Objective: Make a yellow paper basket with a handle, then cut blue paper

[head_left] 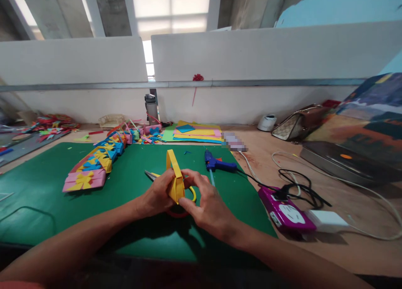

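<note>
Between my two hands, above the green mat, is a small yellow paper basket (176, 188) with a tall strip handle standing up. My left hand (158, 193) grips its left side, fingers wrapped around it. On the other side, the thumb and fingers of my right hand (205, 199) pinch the basket. Scissors (151, 175) with yellow and red handles lie on the mat behind and beneath the hands, partly covered by them. A blue glue gun (220, 163) rests on the mat to the right, its cord running off rightward.
Finished-looking paper baskets in pink, yellow and blue (84, 180) line the mat's left. Coloured paper sheets (201, 132), a grey bottle (151, 109) and paper scraps (153, 135) lie at the back. A purple power strip (285, 211) with tangled cables sits right, near a handbag (298, 121).
</note>
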Available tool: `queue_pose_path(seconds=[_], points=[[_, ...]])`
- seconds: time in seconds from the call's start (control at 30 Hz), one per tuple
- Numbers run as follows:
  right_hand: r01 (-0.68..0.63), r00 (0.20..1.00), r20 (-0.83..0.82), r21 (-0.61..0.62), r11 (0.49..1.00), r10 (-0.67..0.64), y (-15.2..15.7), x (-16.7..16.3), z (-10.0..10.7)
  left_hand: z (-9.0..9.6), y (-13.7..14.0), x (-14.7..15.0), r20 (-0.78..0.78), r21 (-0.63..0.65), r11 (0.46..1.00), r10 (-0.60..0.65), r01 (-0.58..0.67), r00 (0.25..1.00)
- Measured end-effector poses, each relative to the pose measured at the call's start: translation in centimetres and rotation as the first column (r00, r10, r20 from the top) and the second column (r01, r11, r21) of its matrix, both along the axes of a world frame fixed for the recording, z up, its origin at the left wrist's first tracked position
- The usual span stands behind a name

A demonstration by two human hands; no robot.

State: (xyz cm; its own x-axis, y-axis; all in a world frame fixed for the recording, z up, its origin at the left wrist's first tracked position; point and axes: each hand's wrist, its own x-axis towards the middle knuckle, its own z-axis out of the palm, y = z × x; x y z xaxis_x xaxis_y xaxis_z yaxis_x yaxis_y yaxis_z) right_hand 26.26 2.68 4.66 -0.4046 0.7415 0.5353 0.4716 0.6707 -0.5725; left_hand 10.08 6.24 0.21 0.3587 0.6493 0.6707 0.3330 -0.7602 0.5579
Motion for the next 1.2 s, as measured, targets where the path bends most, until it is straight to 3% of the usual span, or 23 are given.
queue_pose_path(seconds=[0.1,0.2,0.4,0.53,0.6,0.73,0.97,1.07,1.2], points=[[0.016,1.000,-0.002,0.076,0.997,-0.016,0.1,0.2,-0.2,0.2,-0.1,-0.3,-0.001,-0.059,0.998,-0.030,0.030,1.000],[0.027,0.999,0.014,0.241,0.970,-0.032,0.3,0.5,-0.3,0.6,-0.3,-0.5,0.001,-0.105,0.991,-0.087,0.087,0.996],[-0.052,0.966,0.236,0.568,0.821,-0.102,0.6,0.7,-0.5,1.2,-0.6,-0.2,0.023,-0.135,0.983,-0.124,0.126,0.992],[-0.034,0.931,0.296,0.654,0.755,-0.214,0.7,0.6,-0.7,1.1,-0.7,-0.1,0.028,-0.101,0.989,-0.110,0.112,0.994],[-0.026,0.935,0.284,0.651,0.759,-0.211,0.8,0.7,-0.7,1.1,-0.8,-0.1,0.035,-0.118,0.985,-0.122,0.126,0.992],[0.016,0.963,0.211,0.574,0.819,-0.166,1.2,0.8,-0.4,1.1,-0.6,-0.4,0.105,-0.198,0.973,-0.098,0.118,0.990],[0.088,0.982,0.133,0.299,0.950,-0.133,2.9,0.8,-1.6,1.4,-0.2,-0.6,0.298,-0.231,0.949,-0.142,0.216,0.944],[0.055,0.986,0.144,0.212,0.976,-0.087,2.9,0.6,-2.0,1.9,-0.5,-0.4,0.421,-0.287,0.915,-0.147,0.285,0.895],[0.048,0.986,0.152,0.163,0.985,-0.073,2.3,0.2,-2.3,2.5,-1.0,0.1,0.577,-0.388,0.827,-0.127,0.408,0.807]])
